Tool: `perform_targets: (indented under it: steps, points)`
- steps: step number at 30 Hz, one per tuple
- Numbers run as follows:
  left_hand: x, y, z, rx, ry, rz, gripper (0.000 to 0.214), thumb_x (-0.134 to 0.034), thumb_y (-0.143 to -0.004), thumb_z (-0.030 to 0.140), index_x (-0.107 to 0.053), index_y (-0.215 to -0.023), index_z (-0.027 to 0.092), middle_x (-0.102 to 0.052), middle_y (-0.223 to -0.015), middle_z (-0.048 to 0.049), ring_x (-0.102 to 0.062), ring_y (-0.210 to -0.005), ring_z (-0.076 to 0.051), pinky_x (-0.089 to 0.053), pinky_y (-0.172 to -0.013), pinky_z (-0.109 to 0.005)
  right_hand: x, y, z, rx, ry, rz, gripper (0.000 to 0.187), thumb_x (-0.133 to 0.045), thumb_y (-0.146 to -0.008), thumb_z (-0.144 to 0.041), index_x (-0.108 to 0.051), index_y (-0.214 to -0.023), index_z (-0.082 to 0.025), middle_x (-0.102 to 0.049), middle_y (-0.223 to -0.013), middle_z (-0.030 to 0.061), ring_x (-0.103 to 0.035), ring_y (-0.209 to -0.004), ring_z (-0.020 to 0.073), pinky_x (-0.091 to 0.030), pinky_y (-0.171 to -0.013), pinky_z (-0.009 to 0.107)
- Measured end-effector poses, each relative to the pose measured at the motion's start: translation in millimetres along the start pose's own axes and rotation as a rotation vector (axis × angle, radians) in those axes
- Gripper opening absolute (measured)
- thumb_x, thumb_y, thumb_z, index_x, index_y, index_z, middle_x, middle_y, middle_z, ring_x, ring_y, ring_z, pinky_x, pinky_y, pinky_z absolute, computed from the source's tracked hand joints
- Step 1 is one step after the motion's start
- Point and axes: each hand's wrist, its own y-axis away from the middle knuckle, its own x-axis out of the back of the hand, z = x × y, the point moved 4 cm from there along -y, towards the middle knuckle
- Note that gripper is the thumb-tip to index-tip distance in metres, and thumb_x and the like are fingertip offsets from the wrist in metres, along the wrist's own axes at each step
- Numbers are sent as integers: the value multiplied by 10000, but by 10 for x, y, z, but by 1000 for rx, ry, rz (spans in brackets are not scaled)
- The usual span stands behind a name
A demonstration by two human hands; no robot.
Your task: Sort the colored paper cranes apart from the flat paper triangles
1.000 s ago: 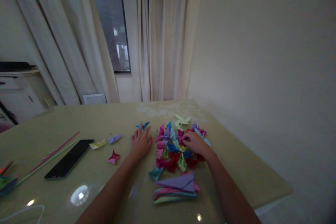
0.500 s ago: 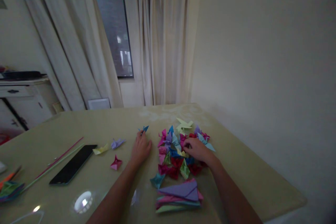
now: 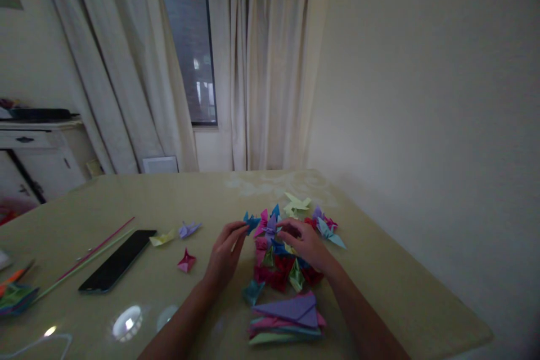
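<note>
A blue origami crane is pinched between the thumb and fingers of my left hand, just left of the pile. My right hand hovers over the pile of folded paper cranes, fingers bent and thumb slightly apart, with nothing visible in it. Its fingertips are close to a purple crane; whether they touch it I cannot tell. The palm hides some of the pile. Pink, red, green, yellow and light blue pieces lie packed together there.
A stack of folded papers lies in front of the pile. Left of my left hand are a yellow crane, a lilac crane, a pink folded piece, a black phone and thin strips. A wall borders the right.
My left hand has brought the blue crane right and nearer, up to the pile's left edge. My right hand has shifted a little left, and its fingers have lifted and parted.
</note>
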Motion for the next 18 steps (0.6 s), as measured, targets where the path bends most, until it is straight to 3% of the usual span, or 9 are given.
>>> perform_targets:
  steps: [3, 6, 9, 11, 14, 15, 18]
  points:
    - [-107, 82, 231, -131, 37, -76, 300, -475, -1058, 260, -725, -1220, 296, -730, -1213, -68, -719, -1133, -224, -618, -1014, -383, -159, 20, -86, 39, -159, -69, 428, -688, -971, -442, -667, -1360, -265, -775, -1033, 43, -724, -919, 216, -563, -824, 318]
    - [-209, 148, 354, -187, -19, -154, 363, -461, -1052, 221, -703, -1274, 375, -739, -1242, -17, -711, -1163, -223, -635, -999, -372, -217, 37, -143, 69, -112, -88, 284, -677, -975, -437, -775, -1176, -263, -789, -1063, 51, -731, -992, 238, -567, -892, 342]
    - [-210, 92, 330, -123, -109, -250, 373, -445, -1055, 268, -692, -1303, 394, -732, -1274, -4, -697, -1199, -235, -615, -1031, -385, -182, 31, -145, 80, -36, -25, 226, -671, -969, -412, -816, -1030, -250, -798, -958, 43, -730, -897, 229, -569, -843, 332]
    - [-75, -18, 198, -18, -200, -193, 366, -434, -1057, 310, -680, -1326, 333, -713, -1311, -42, -673, -1238, -259, -570, -1084, -433, -123, 15, -105, 67, 2, 50, 228, -665, -965, -403, -816, -1025, -243, -793, -921, 44, -718, -835, 220, -566, -794, 323]
    - [283, -145, -150, 190, -406, 26, 402, -406, -1047, 305, -652, -1339, 179, -645, -1398, -173, -574, -1337, -355, -433, -1158, -599, 3, -15, -6, 47, 35, 199, 258, -635, -969, -412, -805, -1038, -232, -780, -938, 58, -701, -816, 219, -556, -748, 320]
    - [407, -151, -286, 276, -555, 74, 399, -434, -1029, 305, -647, -1340, 177, -620, -1436, -183, -545, -1357, -375, -400, -1162, -627, 42, -24, 26, 50, 41, 238, 264, -626, -972, -411, -804, -1043, -229, -776, -957, 63, -699, -826, 220, -552, -745, 319]
    - [649, -105, -619, 410, -846, 29, 447, -466, -1002, 296, -604, -1399, 146, -564, -1514, -198, -507, -1379, -391, -365, -1165, -619, 111, -43, 93, 67, 70, 282, 256, -634, -960, -391, -813, -1034, -222, -766, -957, 66, -685, -803, 209, -533, -732, 312]
